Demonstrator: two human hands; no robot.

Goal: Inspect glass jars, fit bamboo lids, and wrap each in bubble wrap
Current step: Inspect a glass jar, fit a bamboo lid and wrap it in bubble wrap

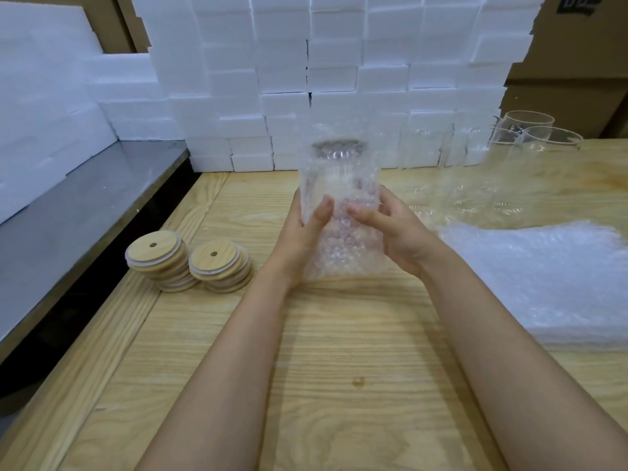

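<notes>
A glass jar wrapped in bubble wrap [339,185] stands upright at the middle of the wooden table [339,351]. My left hand [302,232] grips its left side, thumb across the front. My right hand [387,229] grips the right side, thumb pointing left over the wrap. The jar's top shows dimly through the wrap; I cannot tell whether a lid is on it. Two stacks of round bamboo lids [159,256] [221,265] lie to the left. A pile of bubble wrap sheets [550,283] lies to the right.
Several bare glass jars [530,137] stand at the back right of the table. A wall of white foam blocks [306,79] rises behind it. A grey metal surface [68,215] runs along the left, and cardboard boxes [577,79] stand at the far right.
</notes>
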